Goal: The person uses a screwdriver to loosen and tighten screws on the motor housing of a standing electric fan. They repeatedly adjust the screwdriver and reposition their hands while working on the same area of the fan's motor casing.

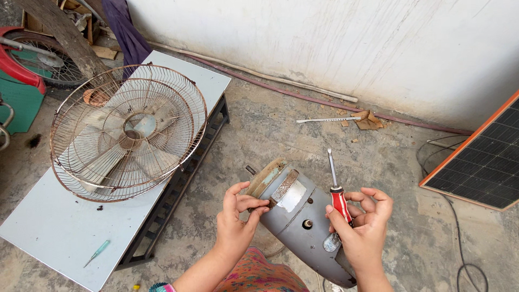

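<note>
A grey fan motor housing lies on its side on the concrete floor in front of me, its shaft end pointing up and left. My left hand pinches the rim of the housing near a metal band. My right hand rests against the housing's right side and holds a screwdriver with a red and white handle, its shaft pointing up and away from the housing.
A rusty wire fan guard with blades lies on a white low table, beside a small green screwdriver. A solar panel with a cable lies at right. Hoses run along the wall; a wheel stands top left.
</note>
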